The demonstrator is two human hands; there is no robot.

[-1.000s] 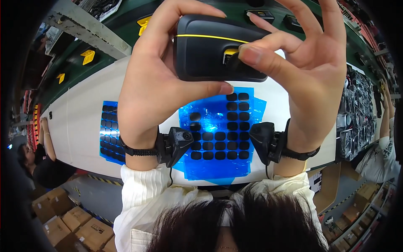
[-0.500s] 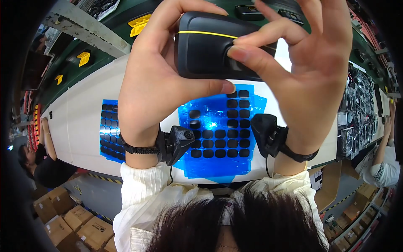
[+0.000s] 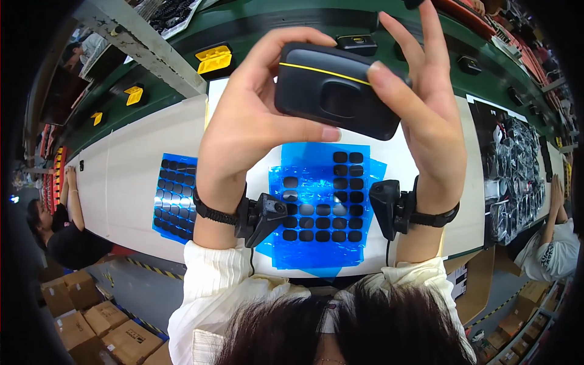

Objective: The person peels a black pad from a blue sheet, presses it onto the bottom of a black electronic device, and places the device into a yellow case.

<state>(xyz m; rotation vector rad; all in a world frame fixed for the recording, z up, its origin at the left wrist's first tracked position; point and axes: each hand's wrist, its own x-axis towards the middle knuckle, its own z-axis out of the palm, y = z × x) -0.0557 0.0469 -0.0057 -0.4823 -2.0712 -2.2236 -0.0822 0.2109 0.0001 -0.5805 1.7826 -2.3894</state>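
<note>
A black rounded case (image 3: 304, 91) with a thin yellow line along it is held up over the table. My left hand (image 3: 237, 115) grips its left end, fingers over the top and thumb underneath. An oval inset (image 3: 340, 99) shows in the face toward me. My right hand (image 3: 429, 115) rests its thumb on the case's upper right edge, its visible fingers stretched up and apart. Below lies a blue film sheet (image 3: 316, 258) with rows of black rounded pads (image 3: 322, 210), some positions vacant. Whether the dark shape at a right fingertip is held I cannot tell.
To the left lies another blue sheet of black pads (image 3: 176, 198). Bagged black items (image 3: 514, 176) are heaped at right. Yellow open cases (image 3: 214, 59) and a black case (image 3: 358, 44) sit on the green belt (image 3: 267, 18). Co-workers sit at both sides; a metal post (image 3: 146, 52) stands far left.
The case has come down and tilted, its right end lower. My right thumb and finger have left their pinch at the oval; the thumb now lies on the case's edge, fingers raised.
</note>
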